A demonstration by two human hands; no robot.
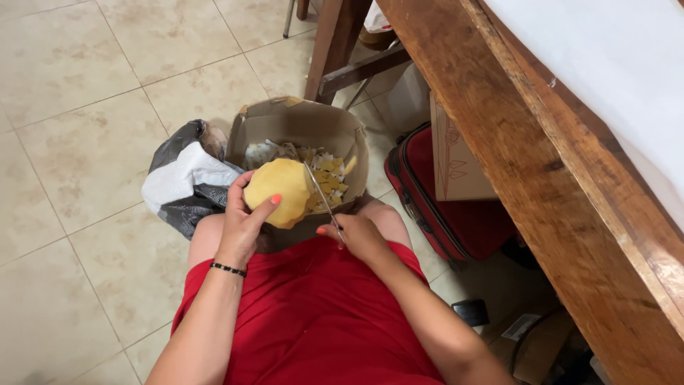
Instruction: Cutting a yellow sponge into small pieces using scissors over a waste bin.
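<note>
My left hand (246,217) grips a peeled round yellow fruit (280,191) over a cardboard box (299,121) that stands on the floor between my knees. My right hand (358,235) holds a thin-bladed knife (319,192), whose blade rests against the right side of the fruit. Inside the box lie several yellow and white peel scraps (328,167). I am seated, and a red garment (313,321) covers my lap.
A long wooden table edge (541,178) runs along the right. Under it stand a dark red suitcase (442,207) and a cardboard box (456,160). A grey-and-white plastic bag (182,182) lies left of the peel box. A beige tiled floor (78,142) spreads to the left.
</note>
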